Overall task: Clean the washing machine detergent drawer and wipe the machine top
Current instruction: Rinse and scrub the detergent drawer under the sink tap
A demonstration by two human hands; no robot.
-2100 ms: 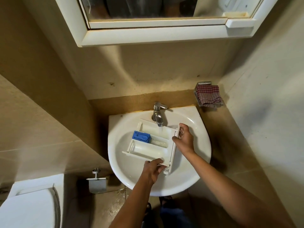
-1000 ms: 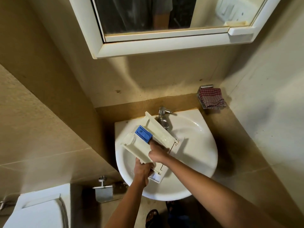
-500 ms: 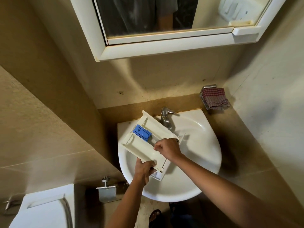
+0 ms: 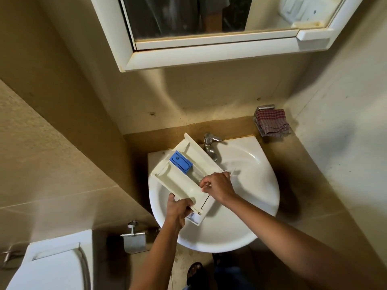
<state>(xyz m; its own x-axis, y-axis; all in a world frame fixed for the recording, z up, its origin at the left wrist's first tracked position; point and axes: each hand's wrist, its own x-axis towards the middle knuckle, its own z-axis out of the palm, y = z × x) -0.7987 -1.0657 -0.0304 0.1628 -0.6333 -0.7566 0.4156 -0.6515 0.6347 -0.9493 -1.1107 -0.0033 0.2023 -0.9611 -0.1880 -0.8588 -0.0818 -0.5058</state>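
Observation:
A white detergent drawer (image 4: 184,181) with a blue insert (image 4: 180,162) is held tilted over a white sink (image 4: 257,185), its far end raised toward the tap (image 4: 210,146). My left hand (image 4: 178,208) grips the drawer's near front end from the left. My right hand (image 4: 217,186) has its fingers curled into the drawer's middle compartment near the right wall. What the fingertips touch is hidden. No water is visibly running from the tap.
A red checked cloth (image 4: 272,122) lies on a metal holder at the back right wall. A mirror cabinet (image 4: 209,53) hangs above the sink. A toilet cistern (image 4: 54,266) and a paper holder (image 4: 133,237) stand at the lower left.
The drawer was lifted from lying flat in the sink to a tilt, far end up. My right hand slid from the blue insert back toward the drawer's near end.

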